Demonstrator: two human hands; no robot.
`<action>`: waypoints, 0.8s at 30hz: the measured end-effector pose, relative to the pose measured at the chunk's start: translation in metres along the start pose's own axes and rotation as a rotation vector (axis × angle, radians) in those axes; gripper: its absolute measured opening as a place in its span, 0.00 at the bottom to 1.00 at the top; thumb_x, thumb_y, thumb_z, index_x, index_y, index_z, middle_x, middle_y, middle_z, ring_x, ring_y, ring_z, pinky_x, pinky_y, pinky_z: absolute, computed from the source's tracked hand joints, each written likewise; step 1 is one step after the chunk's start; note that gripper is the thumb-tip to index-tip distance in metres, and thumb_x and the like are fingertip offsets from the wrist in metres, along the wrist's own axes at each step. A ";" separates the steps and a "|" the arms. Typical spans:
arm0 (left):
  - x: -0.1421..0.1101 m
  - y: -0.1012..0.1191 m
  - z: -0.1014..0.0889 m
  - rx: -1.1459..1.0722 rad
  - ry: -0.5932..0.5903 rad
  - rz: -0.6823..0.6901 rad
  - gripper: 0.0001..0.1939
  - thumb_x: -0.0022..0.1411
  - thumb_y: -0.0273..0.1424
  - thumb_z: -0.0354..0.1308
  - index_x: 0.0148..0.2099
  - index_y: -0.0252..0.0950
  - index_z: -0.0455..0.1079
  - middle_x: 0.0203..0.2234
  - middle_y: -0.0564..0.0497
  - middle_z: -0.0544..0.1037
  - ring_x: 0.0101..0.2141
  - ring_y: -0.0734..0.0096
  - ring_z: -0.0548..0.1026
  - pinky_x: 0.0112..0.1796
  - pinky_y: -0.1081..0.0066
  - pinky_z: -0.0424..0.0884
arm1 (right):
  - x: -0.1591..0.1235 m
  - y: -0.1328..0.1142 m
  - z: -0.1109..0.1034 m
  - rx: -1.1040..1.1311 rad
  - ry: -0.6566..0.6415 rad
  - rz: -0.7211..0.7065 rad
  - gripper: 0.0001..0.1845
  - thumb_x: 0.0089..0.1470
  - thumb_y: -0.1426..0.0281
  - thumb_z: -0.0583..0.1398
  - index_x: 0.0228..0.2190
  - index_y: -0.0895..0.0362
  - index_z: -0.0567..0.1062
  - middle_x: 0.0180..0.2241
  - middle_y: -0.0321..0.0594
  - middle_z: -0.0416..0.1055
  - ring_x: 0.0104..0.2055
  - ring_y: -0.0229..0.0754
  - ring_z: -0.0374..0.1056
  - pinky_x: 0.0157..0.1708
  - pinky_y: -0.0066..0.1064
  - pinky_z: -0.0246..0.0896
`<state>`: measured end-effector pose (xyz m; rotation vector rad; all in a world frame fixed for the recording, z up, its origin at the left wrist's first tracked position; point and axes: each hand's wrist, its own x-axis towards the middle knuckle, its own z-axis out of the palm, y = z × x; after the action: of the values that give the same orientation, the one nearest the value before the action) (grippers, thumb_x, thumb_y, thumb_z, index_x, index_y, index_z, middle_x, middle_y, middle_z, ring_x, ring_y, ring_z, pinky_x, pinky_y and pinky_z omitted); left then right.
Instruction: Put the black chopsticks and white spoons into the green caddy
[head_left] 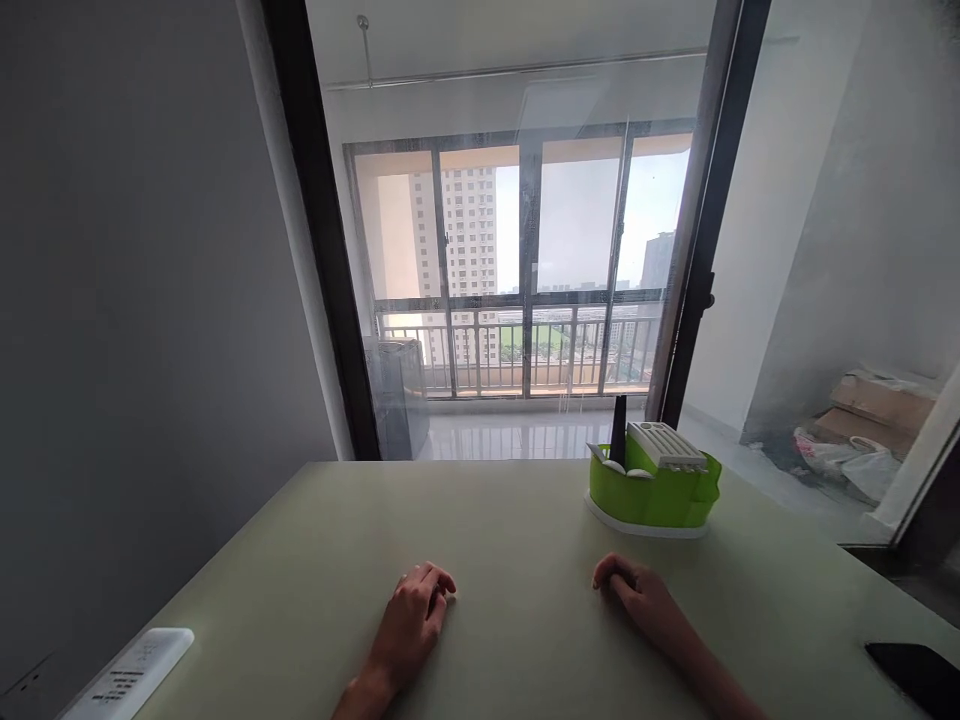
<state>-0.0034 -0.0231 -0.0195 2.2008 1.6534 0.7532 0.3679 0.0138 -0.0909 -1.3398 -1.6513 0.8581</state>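
My left hand [415, 612] rests on the pale green tabletop [510, 640], left of the middle. Its fingers are loosely curled in, and I see nothing in them. To the right, my right hand [631, 590] also lies on the tabletop with its fingers bent inward and no object visible in it. The two hands are apart. Just beyond my right hand stands a bright green kitchen caddy [652, 497] on a white base, nearest to that hand but not touched by it. A ribbed white piece and a dark upright handle [618, 428] stick up from the caddy.
A white power strip [139, 670] lies at the table's left edge. A dark flat object [915, 672], perhaps a phone, sits at the right edge. Beyond the table is a dark-framed glass door [694, 290]; cardboard boxes [881, 410] and plastic bags are on the floor at right.
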 end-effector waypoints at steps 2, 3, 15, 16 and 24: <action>-0.001 0.001 -0.001 0.006 -0.008 0.000 0.15 0.67 0.30 0.45 0.39 0.39 0.75 0.37 0.47 0.79 0.39 0.62 0.75 0.46 0.64 0.68 | -0.001 0.000 0.000 0.009 -0.006 0.003 0.14 0.51 0.64 0.51 0.28 0.53 0.76 0.29 0.38 0.76 0.34 0.46 0.71 0.38 0.34 0.62; -0.001 0.001 -0.001 0.010 -0.011 -0.001 0.15 0.67 0.30 0.45 0.39 0.39 0.74 0.38 0.47 0.79 0.39 0.62 0.75 0.46 0.64 0.68 | -0.001 0.000 0.000 0.011 -0.008 0.006 0.14 0.51 0.64 0.51 0.28 0.53 0.76 0.30 0.38 0.76 0.34 0.46 0.71 0.38 0.34 0.62; 0.000 -0.001 0.001 0.024 -0.016 0.006 0.14 0.66 0.28 0.45 0.38 0.40 0.73 0.38 0.47 0.79 0.41 0.61 0.75 0.47 0.64 0.67 | 0.000 0.000 0.000 0.005 -0.001 0.001 0.14 0.50 0.64 0.51 0.27 0.53 0.76 0.29 0.38 0.77 0.35 0.47 0.71 0.40 0.36 0.63; 0.000 -0.001 0.001 0.026 -0.014 0.010 0.14 0.66 0.28 0.45 0.38 0.40 0.73 0.38 0.48 0.79 0.41 0.62 0.75 0.47 0.64 0.67 | -0.001 -0.001 0.000 0.005 -0.001 0.000 0.14 0.50 0.64 0.52 0.27 0.53 0.76 0.29 0.39 0.77 0.35 0.47 0.71 0.41 0.36 0.63; 0.000 -0.003 0.002 0.015 -0.012 0.017 0.14 0.66 0.27 0.46 0.39 0.39 0.73 0.37 0.48 0.79 0.40 0.62 0.74 0.47 0.64 0.66 | -0.002 -0.005 -0.001 -0.005 0.011 0.006 0.14 0.49 0.64 0.52 0.27 0.53 0.76 0.29 0.38 0.77 0.36 0.47 0.72 0.41 0.35 0.64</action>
<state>-0.0042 -0.0224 -0.0228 2.2283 1.6421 0.7327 0.3669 0.0114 -0.0867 -1.3513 -1.6425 0.8489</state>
